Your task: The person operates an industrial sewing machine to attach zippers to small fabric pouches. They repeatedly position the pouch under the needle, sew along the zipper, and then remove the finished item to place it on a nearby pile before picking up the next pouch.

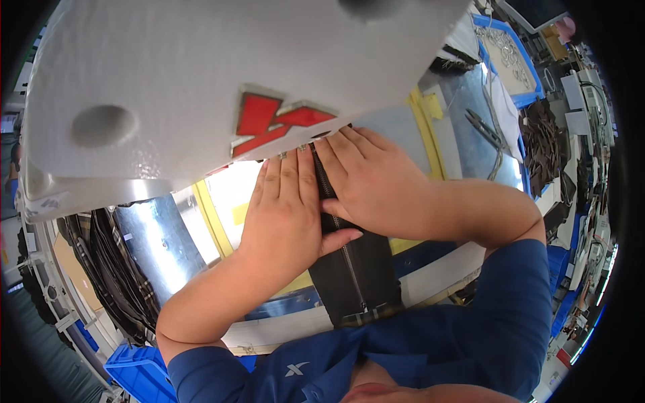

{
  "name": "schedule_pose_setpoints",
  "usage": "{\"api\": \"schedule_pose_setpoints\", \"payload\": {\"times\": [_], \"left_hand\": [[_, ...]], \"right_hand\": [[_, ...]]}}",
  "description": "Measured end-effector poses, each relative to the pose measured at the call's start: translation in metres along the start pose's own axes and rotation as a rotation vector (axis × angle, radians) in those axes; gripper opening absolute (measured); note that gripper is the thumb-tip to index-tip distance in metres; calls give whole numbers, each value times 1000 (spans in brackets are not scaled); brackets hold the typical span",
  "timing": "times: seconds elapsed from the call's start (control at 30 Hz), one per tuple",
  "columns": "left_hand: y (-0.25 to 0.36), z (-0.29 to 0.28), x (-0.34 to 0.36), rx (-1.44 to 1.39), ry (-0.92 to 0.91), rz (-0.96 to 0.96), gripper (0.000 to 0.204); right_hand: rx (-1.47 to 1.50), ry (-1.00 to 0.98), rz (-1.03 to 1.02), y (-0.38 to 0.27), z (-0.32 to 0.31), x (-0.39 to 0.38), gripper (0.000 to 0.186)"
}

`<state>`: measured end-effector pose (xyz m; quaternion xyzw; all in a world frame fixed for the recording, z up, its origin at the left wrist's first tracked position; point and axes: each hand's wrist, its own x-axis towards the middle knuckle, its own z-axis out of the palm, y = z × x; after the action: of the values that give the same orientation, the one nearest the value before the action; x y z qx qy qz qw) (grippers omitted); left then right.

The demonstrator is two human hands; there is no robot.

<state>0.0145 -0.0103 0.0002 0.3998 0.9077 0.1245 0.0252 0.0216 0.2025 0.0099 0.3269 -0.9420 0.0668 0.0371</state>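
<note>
A dark fabric piece [366, 272] with a metal-toothed zipper down its middle lies on the work surface, running from under the machine head toward my body. My left hand [282, 215] lies flat on the left of the zipper, fingers stretched forward and thumb pointing across the teeth. On the right side my right hand [376, 178] also rests flat, its thumb reaching toward the zipper. Both hands' fingertips reach the lower edge of the white machine head [188, 74], which hides the fabric's far end and whatever is beneath it.
The bulky machine head fills the far left and middle. To the right lie a dark plier-like tool [485, 127], a blue tray [538, 79] of small metal parts and a pile of brown pieces [543, 144]. Dark garments [111, 269] and a blue crate [138, 369] are at left.
</note>
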Motion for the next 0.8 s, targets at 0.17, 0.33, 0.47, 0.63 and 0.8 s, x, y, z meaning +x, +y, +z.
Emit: {"api": "schedule_pose_setpoints", "payload": {"times": [0.17,0.33,0.47,0.63,0.8], "left_hand": [[0,4,-1,-13,18,8,133],[-1,7,0,9,22,4,132],[-3,7,1,20,24,8,131],[-2,6,4,33,16,3,129],[-4,4,8,74,3,22,129]], "right_hand": [[-26,-20,42,-6,2,-5,83],[-7,60,43,-5,9,-6,87],[-10,61,30,-5,10,-6,85],[1,3,37,-4,8,-4,83],[-4,-1,27,-1,10,-3,83]]}}
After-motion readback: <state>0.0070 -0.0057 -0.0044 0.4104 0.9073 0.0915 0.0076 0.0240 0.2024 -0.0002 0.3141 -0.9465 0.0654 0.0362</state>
